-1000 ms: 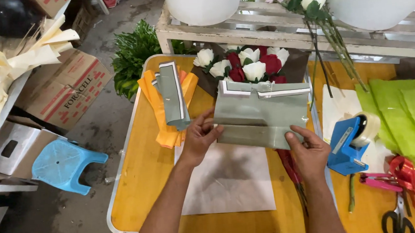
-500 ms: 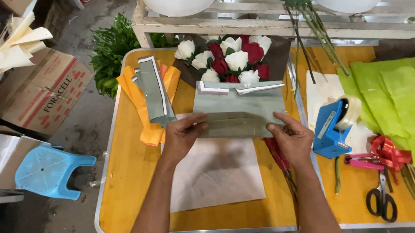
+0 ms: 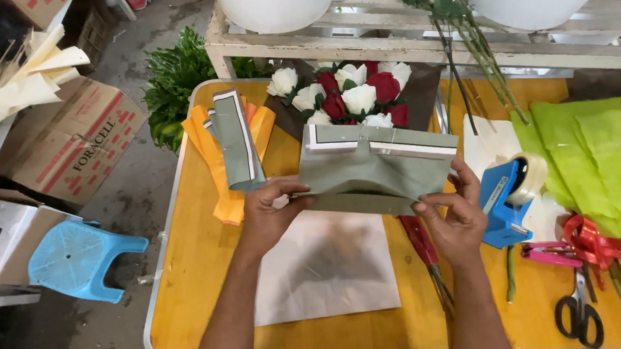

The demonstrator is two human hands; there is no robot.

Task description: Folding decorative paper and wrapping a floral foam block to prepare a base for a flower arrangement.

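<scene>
Two hands, left hand and right hand, clamped on grey-green folded wrapping sheet, white-edged.

Both hands pinch a folded grey-green wrapping sheet above the yellow table: left hand on its left edge, right hand on its lower right corner. Red and white roses lie just behind, a blue tape dispenser beside the right hand.
</scene>
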